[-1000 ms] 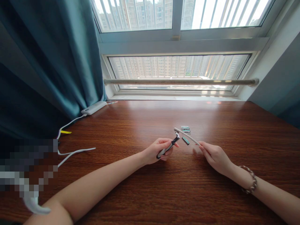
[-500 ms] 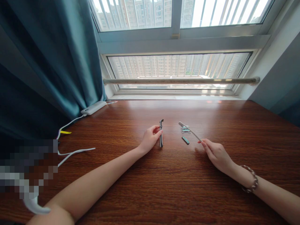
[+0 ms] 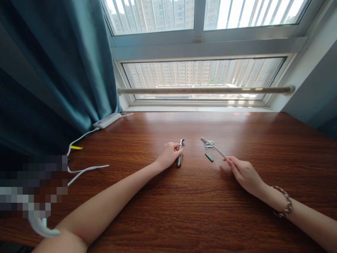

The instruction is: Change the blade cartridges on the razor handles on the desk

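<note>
My left hand [image 3: 168, 155] pinches a dark and silver razor handle [image 3: 179, 161] between thumb and fingers, its neck pointing away from me. In my right hand [image 3: 244, 174] is a thin, pale toothbrush [image 3: 220, 153], gripped near its lower end. The bristle end reaches up and left, with the bristles facing down. Below the brush lies a loose razor cartridge [image 3: 209, 157], dark with a greenish strip. A small clear holder [image 3: 210, 148] with more cartridges sits behind the brush, partly covered by it.
The brown wood-grain table [image 3: 158, 211] runs back to a window with a horizontal rail [image 3: 205, 91]. A white power strip [image 3: 107, 121] lies by the blue curtain [image 3: 63, 63] at left. White cables [image 3: 89, 169] and a yellow strip [image 3: 77, 148] are on the left side.
The razor handle has tilted and turned slightly in my left hand, so its head now points more to the right. My right hand and the brush have hardly moved.
</note>
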Available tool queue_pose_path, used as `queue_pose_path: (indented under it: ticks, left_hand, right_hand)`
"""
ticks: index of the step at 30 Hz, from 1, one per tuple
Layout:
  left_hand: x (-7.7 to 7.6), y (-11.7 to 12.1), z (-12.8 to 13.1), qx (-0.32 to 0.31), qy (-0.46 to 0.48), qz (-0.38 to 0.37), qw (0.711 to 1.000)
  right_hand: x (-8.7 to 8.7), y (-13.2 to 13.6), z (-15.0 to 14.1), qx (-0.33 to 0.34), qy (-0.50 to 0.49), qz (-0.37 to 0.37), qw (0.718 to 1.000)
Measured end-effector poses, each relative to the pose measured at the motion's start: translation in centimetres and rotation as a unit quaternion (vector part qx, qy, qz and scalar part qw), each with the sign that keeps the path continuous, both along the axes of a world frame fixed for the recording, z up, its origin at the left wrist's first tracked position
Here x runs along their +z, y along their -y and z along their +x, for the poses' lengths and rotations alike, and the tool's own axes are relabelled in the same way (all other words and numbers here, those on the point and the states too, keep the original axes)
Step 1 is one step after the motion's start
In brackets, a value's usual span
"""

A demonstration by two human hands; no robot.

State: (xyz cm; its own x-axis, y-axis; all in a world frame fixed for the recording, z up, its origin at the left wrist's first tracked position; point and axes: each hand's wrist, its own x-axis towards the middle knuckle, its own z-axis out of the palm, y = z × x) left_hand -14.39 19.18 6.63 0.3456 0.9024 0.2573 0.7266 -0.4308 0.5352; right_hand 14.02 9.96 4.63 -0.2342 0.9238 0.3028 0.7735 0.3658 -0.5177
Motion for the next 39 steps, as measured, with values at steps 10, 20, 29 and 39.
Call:
queue_pose_path:
  ticks: [10,20,29,39]
  left_hand:
    - [-0.7,-0.6,-0.2,-0.006,0.119,-0.136,0.983]
    - [1.4,2.2,1.0,-0.019,0.161,-0.013,0.987]
    - [1.8,6.4,3.1,-0.150,0.409,-0.337,0.835]
    - [0.6,4.2,2.7,-0.085,0.446,-0.406,0.793]
  right_hand:
    - [-0.1,0.1,0.0,-0.004,-0.004,0.010,1.000]
    - [1.9,0.8,-4.3,0.049,-0.435,-0.258,0.861]
    - [3.2,0.7,-10.6,0.222,-0.348,-0.287,0.864]
    - [3.2,-6.1,-1.5,0.225,0.030,-0.052,0.973]
